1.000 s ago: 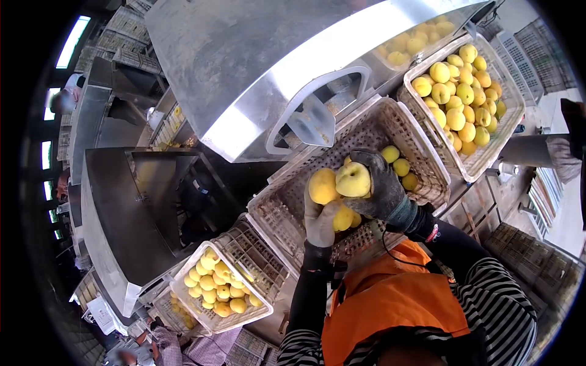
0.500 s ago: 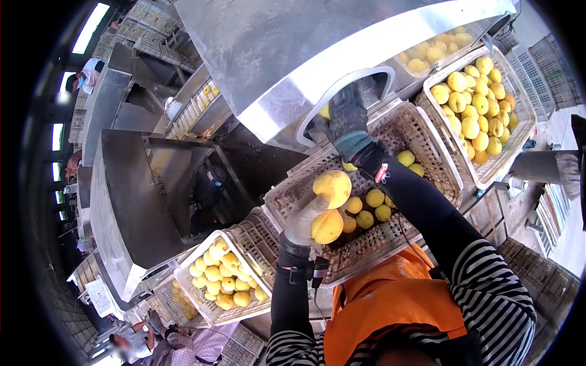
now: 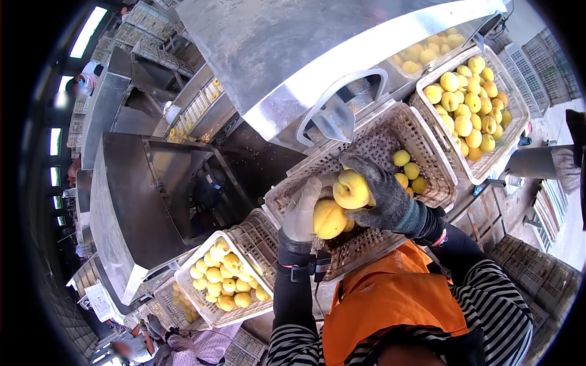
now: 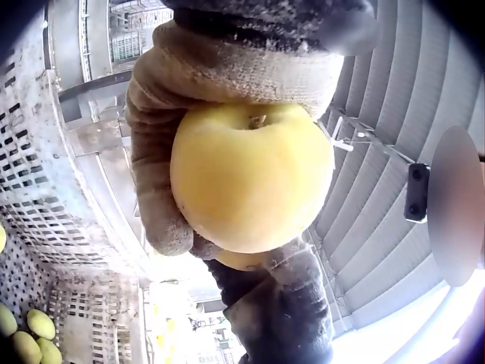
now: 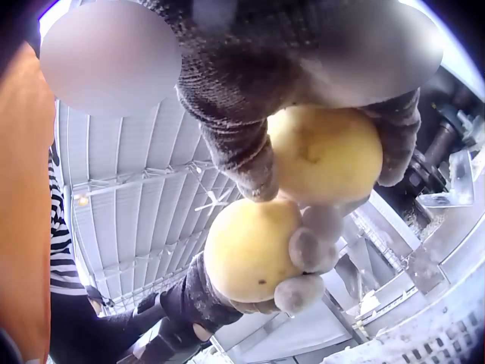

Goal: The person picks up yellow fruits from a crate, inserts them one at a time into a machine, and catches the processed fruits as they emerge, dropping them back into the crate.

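Observation:
In the head view the gloved left hand [image 3: 301, 213] grips a yellow peach [image 3: 329, 219] over a plastic crate [image 3: 366, 253]. Just right of it, the dark-gloved right hand [image 3: 384, 198] holds a second peach [image 3: 352, 189], close against the first. The left wrist view shows a large peach [image 4: 251, 178] with pale glove fingers [image 4: 155, 174] curled round its side. Seen from the right wrist, dark fingers and thumb hold one peach [image 5: 326, 155], and the other peach [image 5: 254, 250] lies below it in the left hand's fingertips.
A metal machine with a chute opening [image 3: 332, 119] stands beyond the crate. Several peaches [image 3: 410, 171] lie at the crate's right end. Crates full of peaches stand at right [image 3: 519, 116] and lower left [image 3: 223, 320]. Other people are at the left side.
The right hand has come back from the chute opening, now holding a peach beside the left hand. Of the two peaches at the left hand half a second ago, one is still plainly in its grip.

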{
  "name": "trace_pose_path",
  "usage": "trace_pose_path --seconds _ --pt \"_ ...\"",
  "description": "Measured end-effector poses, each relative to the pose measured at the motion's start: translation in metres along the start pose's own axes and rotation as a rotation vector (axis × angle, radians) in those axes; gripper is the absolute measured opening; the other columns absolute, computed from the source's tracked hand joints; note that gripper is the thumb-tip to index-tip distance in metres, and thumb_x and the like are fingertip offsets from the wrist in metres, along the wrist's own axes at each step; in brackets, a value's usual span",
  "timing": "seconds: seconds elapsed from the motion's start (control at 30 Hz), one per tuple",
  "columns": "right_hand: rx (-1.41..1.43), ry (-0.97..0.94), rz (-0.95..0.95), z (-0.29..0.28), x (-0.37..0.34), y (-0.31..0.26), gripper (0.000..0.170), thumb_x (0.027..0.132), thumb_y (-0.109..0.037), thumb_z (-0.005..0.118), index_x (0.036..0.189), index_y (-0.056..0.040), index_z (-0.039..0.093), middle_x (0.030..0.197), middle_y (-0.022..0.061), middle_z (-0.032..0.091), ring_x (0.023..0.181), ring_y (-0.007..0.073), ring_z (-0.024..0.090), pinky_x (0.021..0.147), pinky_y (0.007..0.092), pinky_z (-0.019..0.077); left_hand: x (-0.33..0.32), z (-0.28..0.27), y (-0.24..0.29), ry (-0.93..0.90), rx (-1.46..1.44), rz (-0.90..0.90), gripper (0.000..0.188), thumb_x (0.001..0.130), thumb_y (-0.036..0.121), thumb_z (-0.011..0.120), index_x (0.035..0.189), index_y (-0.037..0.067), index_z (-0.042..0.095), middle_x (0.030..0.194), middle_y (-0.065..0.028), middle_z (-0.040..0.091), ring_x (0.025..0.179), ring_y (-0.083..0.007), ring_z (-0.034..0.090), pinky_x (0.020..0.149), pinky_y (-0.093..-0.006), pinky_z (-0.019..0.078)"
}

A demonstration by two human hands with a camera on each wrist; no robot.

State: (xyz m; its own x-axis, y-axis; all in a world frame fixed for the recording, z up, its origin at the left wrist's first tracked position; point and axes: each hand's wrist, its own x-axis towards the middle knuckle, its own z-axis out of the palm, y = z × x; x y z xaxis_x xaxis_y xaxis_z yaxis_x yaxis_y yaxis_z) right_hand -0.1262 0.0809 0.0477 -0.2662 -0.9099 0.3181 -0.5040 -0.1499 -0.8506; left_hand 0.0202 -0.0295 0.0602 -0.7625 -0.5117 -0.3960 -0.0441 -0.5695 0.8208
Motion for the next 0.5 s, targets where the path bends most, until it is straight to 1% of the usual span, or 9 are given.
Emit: trace_pose_path --seconds 0.07,0.1,0.13,0.2,0.3,0.37,0.4,0.47,0.5 --pt "0.340 0.054 0.076 -0.005 0.013 -0.005 0.089 0.064 -0.021 0.081 0.135 0.0010 0.031 0.126 0.0195 0.047 0.115 0.0334 0.049 0.099 0.0394 0.0369 0.009 0.000 -0.003 -0.001 -0.144 -0.015 0.046 0.095 0.035 0.044 0.117 -0.004 0.051 0.106 -0.0187 0.061 0.091 -0.0231 0.060 0.081 -0.0323 0.0472" --pt "0.120 0.169 0.109 0.002 0.011 0.012 0.089 0.065 -0.025 0.080 0.135 0.0009 0.030 0.125 0.0196 0.048 0.111 0.0343 0.052 0.096 0.0402 0.0401 0.012 -0.002 -0.019 0.103 0.164 0.156 0.044 0.092 0.035 0.047 0.118 -0.001 0.050 0.099 -0.0187 0.061 0.085 -0.0255 0.062 0.076 -0.0351 0.0504" --pt "0.278 0.246 0.102 0.011 0.021 0.029 0.087 0.068 -0.032 0.077 0.135 0.0001 0.030 0.128 0.0207 0.045 0.116 0.0356 0.047 0.099 0.0426 0.0370 0.015 0.001 -0.023 0.101 0.167 0.161 0.044 0.092 0.035 0.047 0.118 -0.001 0.050 0.099 -0.0187 0.061 0.085 -0.0255 0.062 0.076 -0.0351 0.0504" --pt "-0.456 0.423 -0.001 0.028 0.057 0.076 0.087 0.072 -0.035 0.073 0.136 0.0005 0.026 0.131 0.0239 0.039 0.122 0.0370 0.040 0.102 0.0449 0.0324 0.023 0.004 -0.029 0.240 -0.438 0.023 0.036 0.091 0.029 0.049 0.116 0.003 0.051 0.093 -0.0168 0.060 0.081 -0.0263 0.062 0.071 -0.0390 0.0526" --pt "-0.575 0.259 0.107 0.031 0.112 0.113 0.091 0.073 -0.040 0.072 0.137 0.0010 0.022 0.133 0.0263 0.035 0.126 0.0380 0.034 0.105 0.0464 0.0283 0.037 0.003 -0.048 0.255 -0.528 0.101 0.032 0.093 0.027 0.047 0.115 0.005 0.052 0.095 -0.0143 0.059 0.084 -0.0252 0.061 0.073 -0.0429 0.0532" --pt "-0.819 0.404 0.019 0.028 0.122 0.102 0.043 0.075 -0.034 0.067 0.102 -0.0027 0.056 0.099 0.0140 0.055 0.084 0.0265 0.057 0.072 0.0372 0.0497 0.048 -0.004 -0.057 0.280 -0.645 0.138 0.037 0.095 0.029 0.044 0.122 0.005 0.048 0.106 -0.0125 0.056 0.094 -0.0230 0.057 0.080 -0.0392 0.0511" --pt "-0.819 0.400 0.016 0.023 0.116 0.090 0.043 0.075 -0.034 0.067 0.102 -0.0027 0.056 0.099 0.0140 0.055 0.084 0.0265 0.057 0.072 0.0372 0.0497 0.049 -0.003 -0.056 0.283 -0.648 0.140 0.037 0.095 0.029 0.044 0.122 0.005 0.048 0.106 -0.0125 0.056 0.094 -0.0230 0.057 0.080 -0.0392 0.0511" --pt "-0.267 0.252 -0.002 0.012 0.081 0.049 0.067 0.072 -0.037 0.072 0.119 -0.0009 0.041 0.117 0.0188 0.046 0.103 0.0312 0.049 0.086 0.0394 0.0428 0.052 0.004 -0.053 0.288 -0.557 0.268 0.038 0.094 0.033 0.046 0.113 0.000 0.053 0.101 -0.0116 0.061 0.090 -0.0219 0.060 0.081 -0.0337 0.0502" --pt "0.009 0.168 -0.004 0.009 0.058 0.030 0.080 0.070 -0.038 0.074 0.128 0.0000 0.033 0.126 0.0211 0.041 0.112 0.0335 0.045 0.094 0.0405 0.0393 0.044 0.017 -0.046 0.328 -0.346 0.461 0.043 0.095 0.037 0.043 0.117 0.000 0.049 0.103 -0.0122 0.060 0.091 -0.0211 0.059 0.081 -0.0327 0.0493"
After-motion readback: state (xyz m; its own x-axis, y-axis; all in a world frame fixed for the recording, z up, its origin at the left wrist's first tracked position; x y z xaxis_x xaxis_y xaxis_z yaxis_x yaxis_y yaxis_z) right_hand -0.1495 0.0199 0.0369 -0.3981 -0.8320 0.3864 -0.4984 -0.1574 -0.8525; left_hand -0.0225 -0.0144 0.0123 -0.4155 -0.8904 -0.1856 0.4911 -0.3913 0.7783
